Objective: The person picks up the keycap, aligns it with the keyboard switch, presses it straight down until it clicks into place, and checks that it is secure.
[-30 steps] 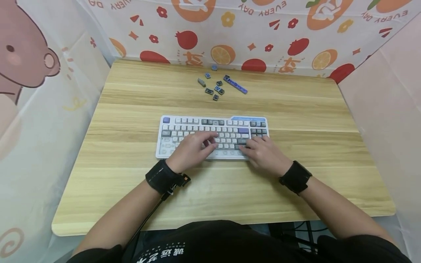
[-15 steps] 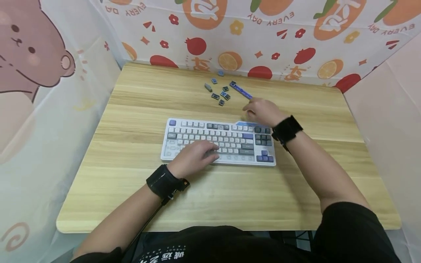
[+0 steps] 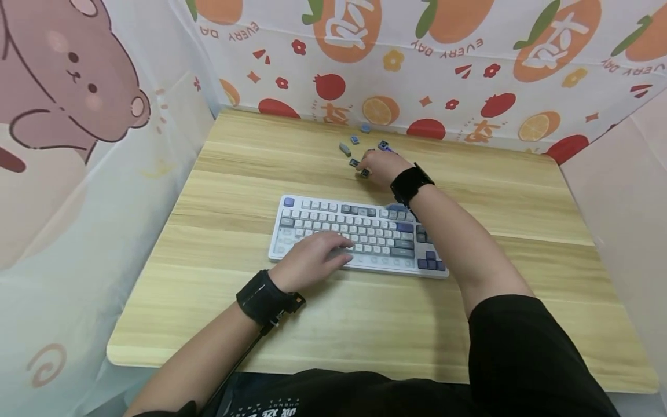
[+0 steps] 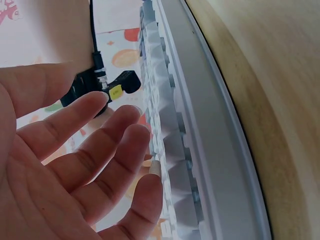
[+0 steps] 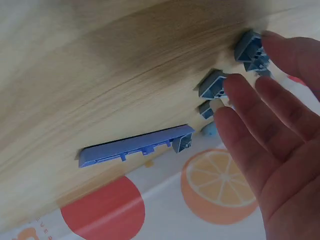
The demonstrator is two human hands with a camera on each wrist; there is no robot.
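Observation:
Above the lower middle of a white keyboard (image 3: pixel 375 240), my left hand (image 3: pixel 312 260) stays with loosely bent fingers and nothing in its grasp. The left wrist view shows its fingertips close to the side of the keys. My right hand (image 3: pixel 384 167) has reached in among loose keycaps behind the keyboard. Seen from the right wrist, its fingers are fairly straight; the thumb is at a dark keycap (image 5: pixel 247 47) and a finger is close to another dark keycap (image 5: pixel 214 85). A long purple spacebar (image 5: pixel 130 146) lies upside down, with a small keycap (image 5: pixel 182 143) at its end.
A grey keycap (image 3: pixel 345 149) and blue keycaps (image 3: pixel 355 139) lie on the wooden table (image 3: pixel 250 156), left of the right hand. Behind the table's far edge hangs a fruit-print cloth (image 3: pixel 406 75). A black cable runs from the left wrist strap (image 3: pixel 266 298).
My right hand has left the keyboard's right side and moved forward, past the spacebar, to the loose keycaps. My left hand stays over the keyboard. The head view has shifted.

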